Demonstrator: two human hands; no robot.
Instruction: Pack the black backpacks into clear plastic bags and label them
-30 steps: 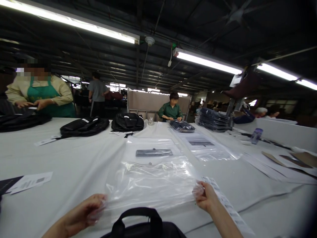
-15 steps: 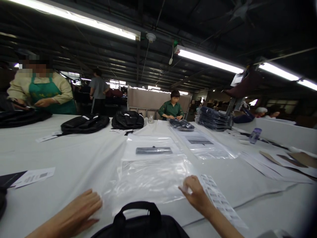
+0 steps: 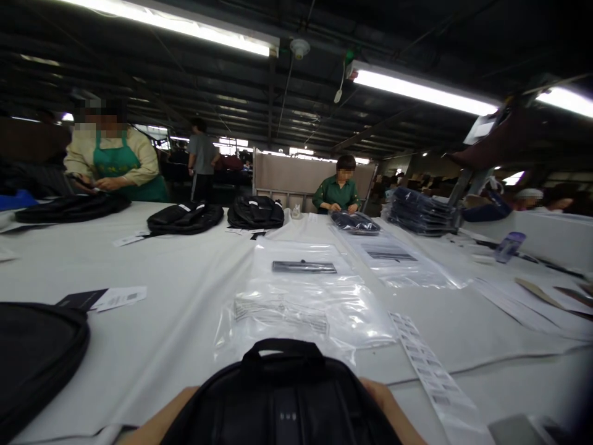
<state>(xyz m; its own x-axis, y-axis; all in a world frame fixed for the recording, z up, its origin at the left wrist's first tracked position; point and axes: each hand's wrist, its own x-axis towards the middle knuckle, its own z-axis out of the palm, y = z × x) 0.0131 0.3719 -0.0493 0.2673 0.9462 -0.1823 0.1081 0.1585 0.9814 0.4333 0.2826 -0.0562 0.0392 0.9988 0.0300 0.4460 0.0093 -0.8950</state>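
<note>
A black backpack (image 3: 290, 405) with a top loop handle and a small light logo fills the near middle of the view. On its left side is my left hand (image 3: 173, 405), and on its right side my right hand (image 3: 384, 402). Both hands reach behind the bag, so their fingers are hidden and I cannot tell how they meet it. Just beyond the handle, a clear plastic bag (image 3: 301, 315) lies flat on the white table (image 3: 185, 334). Another clear bag with a dark printed panel (image 3: 303, 267) lies behind it.
A sheet of labels (image 3: 428, 358) lies to the right. At the left edge is another black bag (image 3: 37, 352) with tags (image 3: 120, 298). Farther back are black backpacks (image 3: 185, 217), a stack of bagged items (image 3: 419, 211) and co-workers at the table (image 3: 340, 191).
My hands have gone from above the table and the plastic bag to the backpack's sides. The backpack now stands higher in view. The plastic bag's near part looks more crumpled.
</note>
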